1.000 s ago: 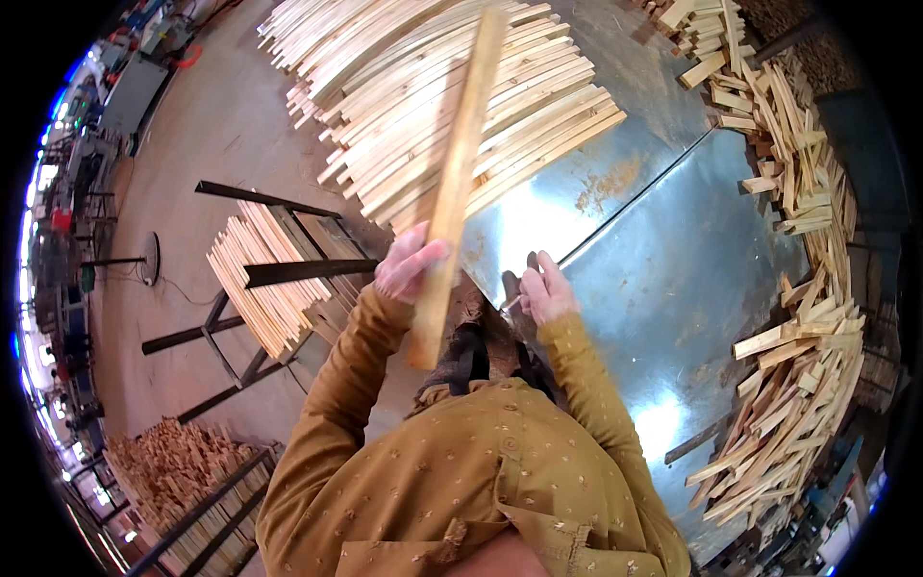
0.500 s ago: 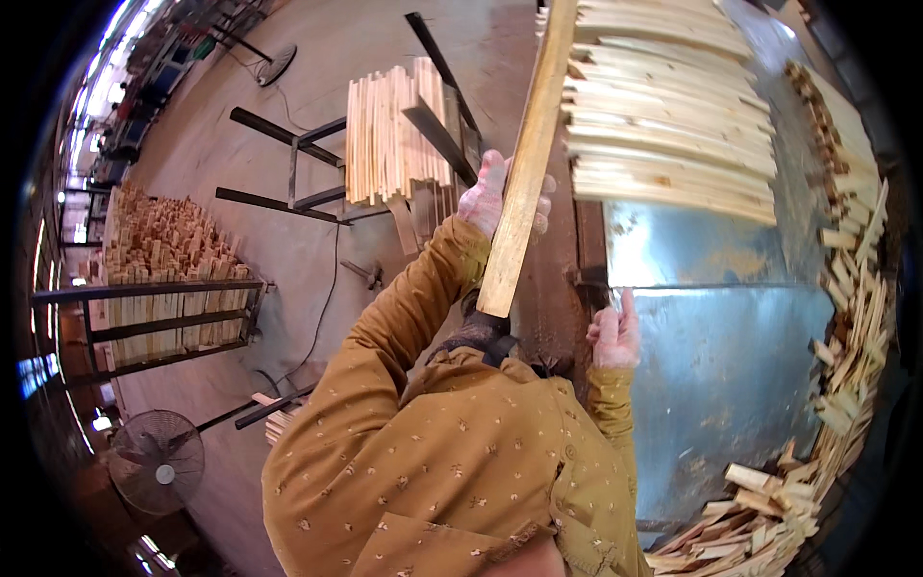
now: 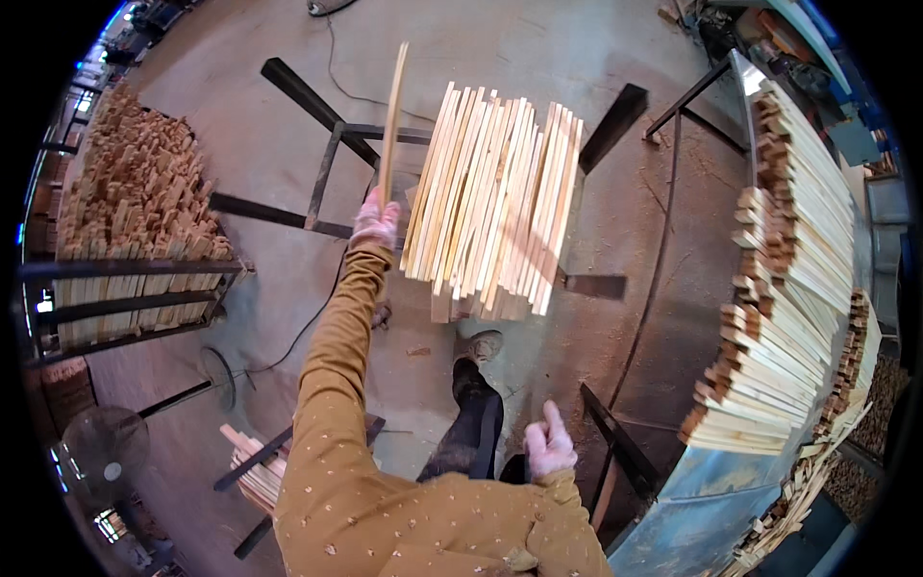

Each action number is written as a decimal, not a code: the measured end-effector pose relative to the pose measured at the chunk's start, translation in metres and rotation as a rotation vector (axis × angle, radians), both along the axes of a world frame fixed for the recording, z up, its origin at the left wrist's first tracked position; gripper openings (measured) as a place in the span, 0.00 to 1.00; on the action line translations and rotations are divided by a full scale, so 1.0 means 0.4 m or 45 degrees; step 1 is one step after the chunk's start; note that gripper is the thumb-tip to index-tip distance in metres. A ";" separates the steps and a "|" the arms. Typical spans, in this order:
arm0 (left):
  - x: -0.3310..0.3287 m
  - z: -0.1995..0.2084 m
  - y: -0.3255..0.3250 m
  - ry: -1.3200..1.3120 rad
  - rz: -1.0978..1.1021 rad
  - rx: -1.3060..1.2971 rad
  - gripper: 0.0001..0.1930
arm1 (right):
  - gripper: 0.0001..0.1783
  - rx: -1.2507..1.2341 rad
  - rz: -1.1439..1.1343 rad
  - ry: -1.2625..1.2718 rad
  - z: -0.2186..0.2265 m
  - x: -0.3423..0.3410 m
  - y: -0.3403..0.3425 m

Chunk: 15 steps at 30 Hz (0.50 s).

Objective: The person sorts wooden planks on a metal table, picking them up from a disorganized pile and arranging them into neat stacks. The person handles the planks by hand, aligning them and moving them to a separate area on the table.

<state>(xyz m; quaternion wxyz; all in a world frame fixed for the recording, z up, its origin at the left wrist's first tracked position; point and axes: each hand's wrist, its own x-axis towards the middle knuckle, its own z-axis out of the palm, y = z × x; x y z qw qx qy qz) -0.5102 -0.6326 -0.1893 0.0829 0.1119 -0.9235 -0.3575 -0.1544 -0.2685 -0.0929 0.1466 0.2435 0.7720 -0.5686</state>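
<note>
My left hand (image 3: 375,227), in a pale glove, is closed around the lower end of a long thin wooden strip (image 3: 392,125) that stands nearly upright. Just right of it lies a stack of similar strips (image 3: 490,192), side by side within a black metal frame (image 3: 327,178). Lower down, my right hand (image 3: 550,447) hangs in front of my body with one finger stretched out and the others partly bent. Nothing shows in it, and it touches nothing that I can see.
On the right, a metal-topped table (image 3: 687,505) carries piled wooden strips (image 3: 769,375). A dark post (image 3: 620,442) slants beside it. At the left, a black rack (image 3: 144,269) holds many upright wood pieces (image 3: 135,183). A standing fan (image 3: 106,462) and a floor cable (image 3: 317,327) are nearer.
I have turned left, away from the metal table toward the framed stack. The wooden strip has moved along in my left hand, now seen edge-on. My right hand has come away from the table.
</note>
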 end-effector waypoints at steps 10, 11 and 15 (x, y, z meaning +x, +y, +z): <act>-0.176 -0.435 -0.182 -0.603 -0.045 0.130 0.27 | 0.34 -0.044 -0.119 -0.454 -0.094 -0.007 -0.038; -0.187 -0.373 -0.103 -0.626 -0.143 -0.053 0.28 | 0.33 0.003 -0.213 -0.416 -0.069 0.002 -0.038; -0.148 -0.128 0.081 -0.097 -0.308 -0.085 0.27 | 0.29 0.403 -0.196 -0.266 0.096 0.038 0.007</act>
